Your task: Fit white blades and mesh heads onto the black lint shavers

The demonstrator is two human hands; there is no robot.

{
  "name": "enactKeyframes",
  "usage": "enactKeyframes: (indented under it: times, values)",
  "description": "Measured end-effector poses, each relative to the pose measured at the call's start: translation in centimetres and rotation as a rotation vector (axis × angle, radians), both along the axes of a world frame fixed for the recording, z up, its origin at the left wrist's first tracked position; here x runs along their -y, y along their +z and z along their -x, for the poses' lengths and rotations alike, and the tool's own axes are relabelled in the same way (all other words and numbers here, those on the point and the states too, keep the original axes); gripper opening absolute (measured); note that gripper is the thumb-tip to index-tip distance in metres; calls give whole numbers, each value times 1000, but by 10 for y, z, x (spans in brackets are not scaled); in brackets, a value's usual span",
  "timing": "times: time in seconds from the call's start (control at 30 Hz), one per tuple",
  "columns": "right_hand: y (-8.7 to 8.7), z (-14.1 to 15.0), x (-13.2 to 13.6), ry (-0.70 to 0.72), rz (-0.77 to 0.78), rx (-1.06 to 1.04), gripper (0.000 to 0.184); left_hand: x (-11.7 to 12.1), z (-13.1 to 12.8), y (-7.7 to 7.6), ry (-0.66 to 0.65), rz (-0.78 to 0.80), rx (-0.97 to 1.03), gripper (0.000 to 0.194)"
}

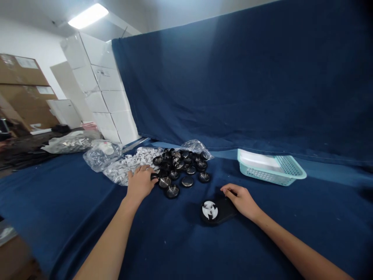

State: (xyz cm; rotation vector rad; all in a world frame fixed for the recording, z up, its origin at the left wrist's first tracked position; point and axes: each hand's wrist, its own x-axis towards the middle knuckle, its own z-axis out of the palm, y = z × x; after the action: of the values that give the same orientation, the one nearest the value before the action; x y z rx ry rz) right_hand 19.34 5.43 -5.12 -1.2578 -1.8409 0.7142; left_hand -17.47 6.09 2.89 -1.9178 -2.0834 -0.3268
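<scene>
My left hand reaches to the border between a heap of small white plastic pieces and a cluster of black round caps. Between its thumb and index finger is a black cap, seen edge-on. My right hand is at the far right edge of a flat black holder, fingers curled together; whatever they hold, if anything, is too dark to make out. In the round left end of the holder, several white pieces form a circle.
A pale green plastic basket with white material inside stands right of the caps. Clear plastic bags lie at the left, and another behind the caps. A blue cloth covers the table; white boxes are stacked behind.
</scene>
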Motion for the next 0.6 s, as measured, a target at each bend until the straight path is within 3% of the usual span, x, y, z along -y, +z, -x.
enactKeyframes:
  times: [0.13, 0.23, 0.33, 0.4, 0.5, 0.6]
  values:
    - [0, 1, -2, 10, 9, -8, 27, 7, -14, 13, -140, -233, 173, 19]
    - [0, 2, -3, 21, 11, -13, 27, 21, -36, 26, -296, -200, 524, 23]
    - [0, 2, -5, 29, 5, -22, 27, 39, -66, 38, -516, 85, 980, 32]
    - [0, 3, -6, 33, -1, -32, 27, 48, -84, 44, -687, 405, 1172, 31]
    - [-2, 4, -7, 36, -2, -54, 28, 50, -105, 50, -870, 824, 1184, 29]
    - [-1, 4, -7, 54, 10, -78, 29, 40, -119, 59, -967, 1008, 1044, 28]
